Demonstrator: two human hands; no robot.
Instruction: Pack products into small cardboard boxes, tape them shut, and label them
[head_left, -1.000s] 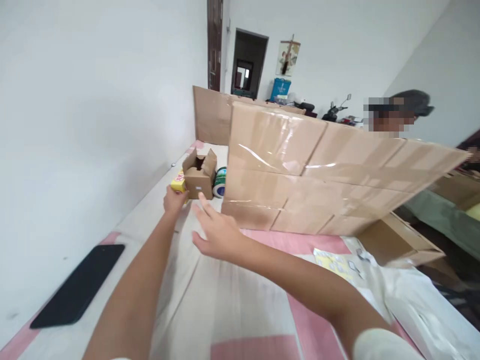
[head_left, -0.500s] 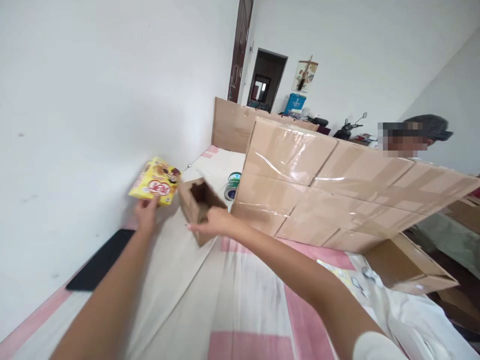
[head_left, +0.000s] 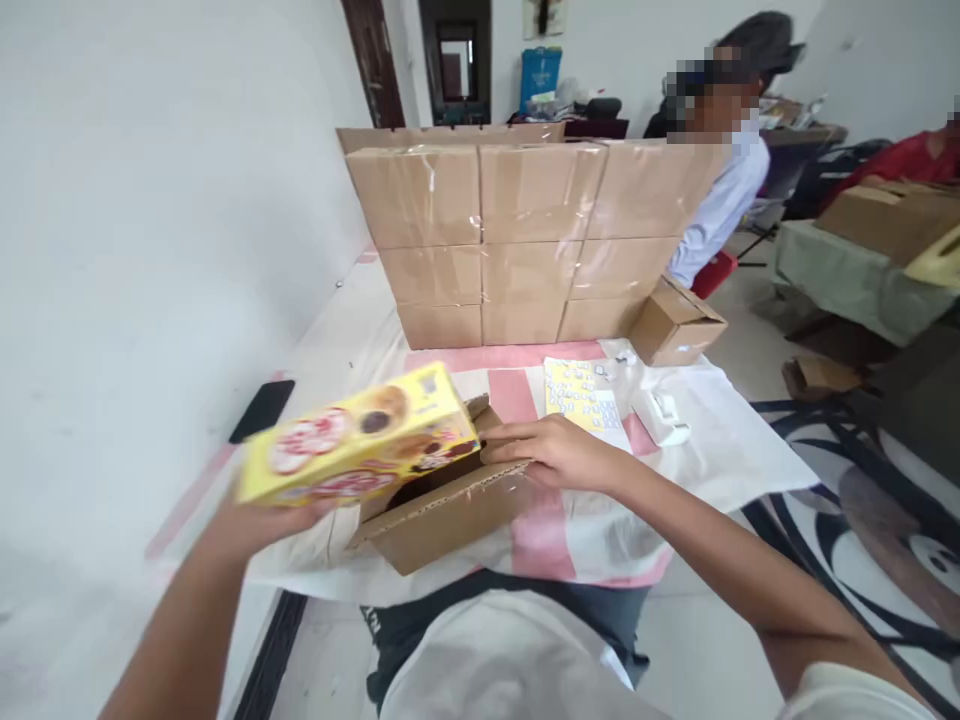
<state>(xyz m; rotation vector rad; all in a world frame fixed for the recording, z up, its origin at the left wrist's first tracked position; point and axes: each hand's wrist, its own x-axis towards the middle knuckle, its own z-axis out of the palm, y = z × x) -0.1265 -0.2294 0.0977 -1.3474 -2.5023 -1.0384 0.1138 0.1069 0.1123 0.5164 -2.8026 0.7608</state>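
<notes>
My left hand (head_left: 274,525) is closed around the near lower side of a yellow snack box (head_left: 360,435) with red and white lettering and pictures of round biscuits. The snack box is tilted and slightly blurred, above the left part of a small open cardboard box (head_left: 450,525). My right hand (head_left: 551,452) grips the right end of that cardboard box, its fingers over the rim. The snack box covers part of the opening, and the inside is mostly dark.
A taped cardboard partition (head_left: 525,245) stands across the table. A black phone-like slab (head_left: 262,410) lies by the wall. To the right are a sticker sheet (head_left: 574,390), a white tape dispenser (head_left: 661,418) and another carton (head_left: 675,325). A person (head_left: 724,180) is behind the partition.
Both hands have brought the snack box and the cardboard box back from the far left to the near edge of the table. The view has swung right and down.
</notes>
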